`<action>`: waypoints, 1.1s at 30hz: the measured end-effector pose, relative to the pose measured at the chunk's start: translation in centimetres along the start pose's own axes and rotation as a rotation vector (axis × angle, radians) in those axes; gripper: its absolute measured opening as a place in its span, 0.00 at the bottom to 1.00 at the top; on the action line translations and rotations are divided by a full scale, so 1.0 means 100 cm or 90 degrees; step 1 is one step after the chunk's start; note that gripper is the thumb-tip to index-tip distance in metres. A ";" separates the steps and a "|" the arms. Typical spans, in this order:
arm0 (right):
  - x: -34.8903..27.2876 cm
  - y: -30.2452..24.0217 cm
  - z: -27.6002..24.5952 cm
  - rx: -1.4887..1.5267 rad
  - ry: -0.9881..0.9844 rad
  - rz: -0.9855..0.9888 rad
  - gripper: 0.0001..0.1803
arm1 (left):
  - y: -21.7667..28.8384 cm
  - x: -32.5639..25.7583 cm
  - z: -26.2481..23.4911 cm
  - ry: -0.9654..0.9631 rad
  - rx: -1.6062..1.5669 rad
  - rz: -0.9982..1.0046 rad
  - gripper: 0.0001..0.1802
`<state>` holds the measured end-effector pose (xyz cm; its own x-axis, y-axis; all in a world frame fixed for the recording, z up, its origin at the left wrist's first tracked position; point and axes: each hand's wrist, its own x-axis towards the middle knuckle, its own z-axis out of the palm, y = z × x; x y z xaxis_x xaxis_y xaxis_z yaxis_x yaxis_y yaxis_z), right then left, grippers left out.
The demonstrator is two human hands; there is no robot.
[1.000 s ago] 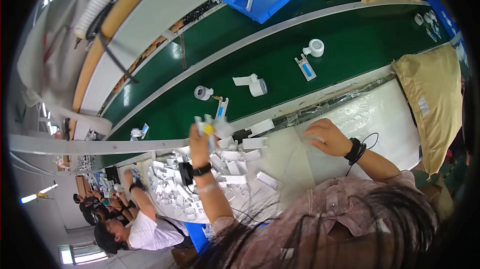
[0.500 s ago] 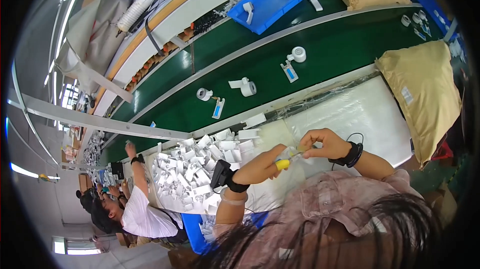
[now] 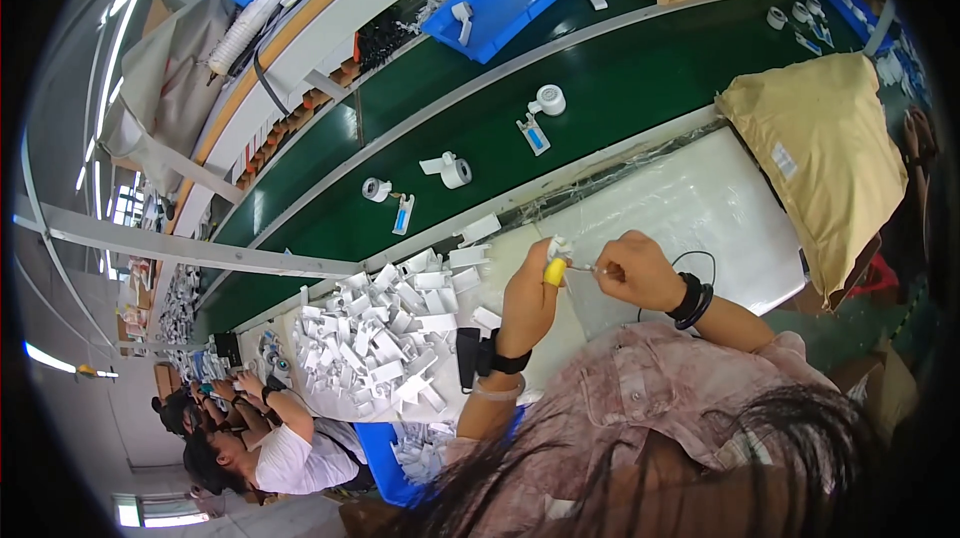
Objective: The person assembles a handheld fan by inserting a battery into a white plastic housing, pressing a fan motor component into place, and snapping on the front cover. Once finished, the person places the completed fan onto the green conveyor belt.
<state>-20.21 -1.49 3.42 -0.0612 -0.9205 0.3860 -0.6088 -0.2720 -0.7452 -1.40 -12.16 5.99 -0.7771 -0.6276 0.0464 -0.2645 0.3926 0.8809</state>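
Above the near edge of the bench, my left hand [image 3: 529,300] pinches a small white part [image 3: 560,246] at its fingertips. A bright yellow piece [image 3: 554,272] sits at the left thumb; whether it is worn or held I cannot tell. My right hand [image 3: 643,274] is closed, its fingers gripping a thin metal-looking rod [image 3: 583,269] that reaches toward the left thumb. Just left of my left forearm lies a large pile of white plastic parts [image 3: 370,338]. Beneath my hands is a pale, plastic-covered work surface [image 3: 690,208].
Beyond the bench runs a green conveyor [image 3: 620,88] carrying white round-headed assemblies [image 3: 455,173]. A blue tray [image 3: 500,13] stands past it. At right leans a tan sack [image 3: 820,158]; a blue bin [image 3: 385,458] of white parts is below the pile. A person in white [image 3: 300,458] works at left.
My left hand has risen and turned more upright with the white part. My right hand has shifted slightly left, with the rod now showing between the hands. The whole view has shifted a little.
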 end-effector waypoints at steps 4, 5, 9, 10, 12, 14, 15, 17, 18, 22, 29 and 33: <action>-0.003 0.002 0.005 -0.065 0.167 -0.034 0.09 | -0.003 0.000 0.022 0.058 -0.278 -0.179 0.12; -0.001 0.001 0.005 -0.052 0.210 -0.034 0.08 | -0.004 0.000 0.026 0.059 -0.279 -0.182 0.12; -0.005 0.004 0.005 0.002 0.199 -0.011 0.08 | 0.001 0.002 0.031 0.065 -0.353 -0.198 0.11; -0.006 0.005 0.006 0.002 0.198 -0.008 0.08 | 0.004 0.002 0.031 0.054 -0.321 -0.198 0.12; -0.006 0.006 0.008 0.012 0.200 -0.070 0.09 | 0.005 0.001 0.031 0.037 -0.357 -0.209 0.16; -0.010 0.009 0.009 0.041 0.185 -0.090 0.10 | 0.009 -0.002 0.033 0.020 -0.392 -0.221 0.20; -0.011 0.010 0.009 0.068 0.174 -0.113 0.10 | 0.011 -0.002 0.033 0.017 -0.404 -0.215 0.21; -0.008 0.007 0.009 0.065 0.190 -0.114 0.11 | 0.012 -0.003 0.035 0.013 -0.417 -0.213 0.22; -0.007 0.005 0.009 0.062 0.207 -0.117 0.12 | 0.013 -0.004 0.036 0.016 -0.406 -0.198 0.22; -0.009 0.007 0.010 0.056 0.204 -0.109 0.13 | 0.011 -0.006 0.040 0.030 -0.346 -0.154 0.22; -0.010 0.007 0.011 0.057 0.222 -0.099 0.13 | 0.014 -0.007 0.044 0.036 -0.304 -0.124 0.19; -0.012 0.009 0.012 0.058 0.227 -0.093 0.13 | 0.013 -0.007 0.044 0.030 -0.295 -0.129 0.19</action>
<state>-19.69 -0.95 1.66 -0.2593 -0.7192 0.6446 -0.5593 -0.4323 -0.7073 -3.74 -8.20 5.05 -0.7069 -0.6943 -0.1349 -0.1176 -0.0728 0.9904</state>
